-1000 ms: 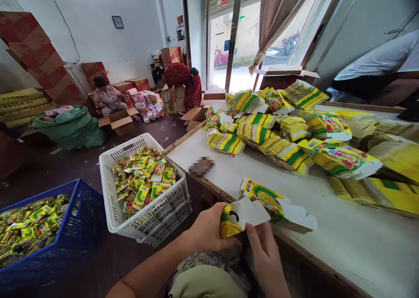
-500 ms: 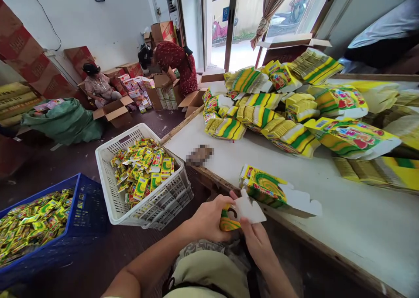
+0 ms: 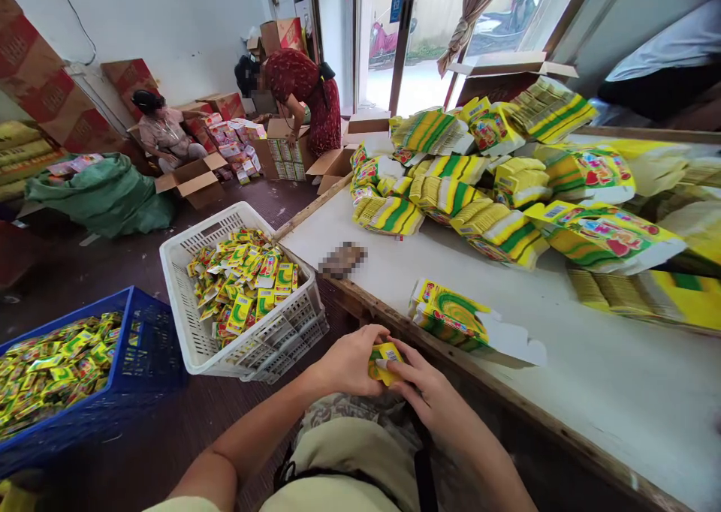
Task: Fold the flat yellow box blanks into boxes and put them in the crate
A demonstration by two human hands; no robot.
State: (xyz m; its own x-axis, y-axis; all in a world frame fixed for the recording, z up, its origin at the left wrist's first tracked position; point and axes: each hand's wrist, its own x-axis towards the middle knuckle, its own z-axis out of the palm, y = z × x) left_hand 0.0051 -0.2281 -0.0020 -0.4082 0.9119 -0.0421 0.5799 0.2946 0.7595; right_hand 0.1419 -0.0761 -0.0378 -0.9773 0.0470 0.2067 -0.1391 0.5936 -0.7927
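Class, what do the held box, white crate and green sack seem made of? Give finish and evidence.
Held box: probably thin card, smooth; flat printed faces show. White crate: likely moulded plastic, satin; walls evenly slotted. Green sack: possibly woven plastic, dull; it slumps in loose folds, weave unclear.

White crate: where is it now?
In the head view, left of centre: the white crate stands between the blue crate and the tabletop, beyond the left hand.
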